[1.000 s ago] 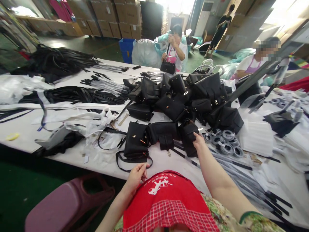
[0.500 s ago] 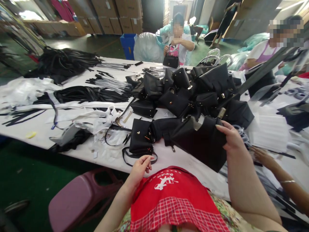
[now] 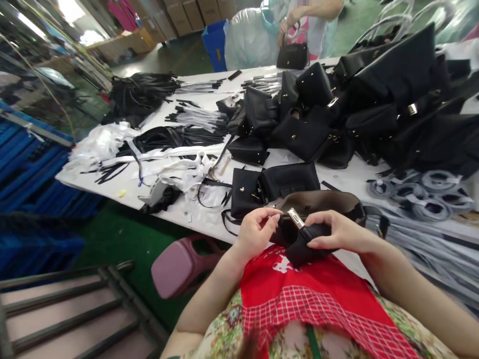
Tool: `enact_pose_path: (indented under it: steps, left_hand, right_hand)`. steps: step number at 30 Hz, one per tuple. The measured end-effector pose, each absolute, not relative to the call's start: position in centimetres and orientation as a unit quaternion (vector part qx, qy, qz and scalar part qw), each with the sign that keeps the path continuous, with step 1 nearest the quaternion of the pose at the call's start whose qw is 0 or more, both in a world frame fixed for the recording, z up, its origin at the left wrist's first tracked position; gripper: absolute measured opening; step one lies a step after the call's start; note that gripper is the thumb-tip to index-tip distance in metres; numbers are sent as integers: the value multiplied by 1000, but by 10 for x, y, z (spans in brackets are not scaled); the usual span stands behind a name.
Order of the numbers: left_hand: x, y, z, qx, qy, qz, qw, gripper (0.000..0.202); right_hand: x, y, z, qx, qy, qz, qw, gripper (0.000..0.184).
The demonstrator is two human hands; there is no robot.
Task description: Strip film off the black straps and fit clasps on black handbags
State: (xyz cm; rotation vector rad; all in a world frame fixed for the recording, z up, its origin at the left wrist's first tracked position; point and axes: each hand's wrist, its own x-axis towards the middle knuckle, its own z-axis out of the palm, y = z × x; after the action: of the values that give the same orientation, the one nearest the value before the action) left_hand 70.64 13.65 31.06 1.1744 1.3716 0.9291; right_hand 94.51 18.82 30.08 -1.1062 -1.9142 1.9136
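Observation:
A black handbag [image 3: 329,199] with a brownish-grey lining lies open at the table's front edge, right against the red apron. My right hand [image 3: 339,232] grips a black flap or strap of it, thumb below and fingers above. At the end of this piece sits a shiny metal clasp [image 3: 296,218]. On the clasp's left, my left hand [image 3: 258,229] is closed in a pinch, with thumb and forefinger together at the bag's edge. What lies between those fingertips is too small to tell. Just behind stands a smaller black bag [image 3: 245,192] with a gold fitting.
Black bags [image 3: 307,132] are heaped across the middle and right. Coiled grey tubes [image 3: 436,192] lie at right. Black straps [image 3: 175,138] and white scraps spread left. Below the table are a mauve stool [image 3: 179,267] and a rack [image 3: 71,314]. A co-worker [image 3: 314,15] holds a bag opposite.
My right hand has brought the handbag in against the apron, and it now shows its open lining. My left hand has risen to meet it. The view has swung left.

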Motion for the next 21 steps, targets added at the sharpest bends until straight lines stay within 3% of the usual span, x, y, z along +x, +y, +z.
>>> enact_pose_path:
  steps: [8,15,21]
  left_hand:
    - [711,138,311,449,564,399,567,41]
    - [716,139,313,473,588,398,522,33]
    - [721,136,318,449,564,422,550,26]
  right_hand:
    - [942,181,300,-372,-665,641,96,36]
    - [928,166,312,-421,-667,599,134,32]
    - [921,160,313,-420,-673,585,169,35]
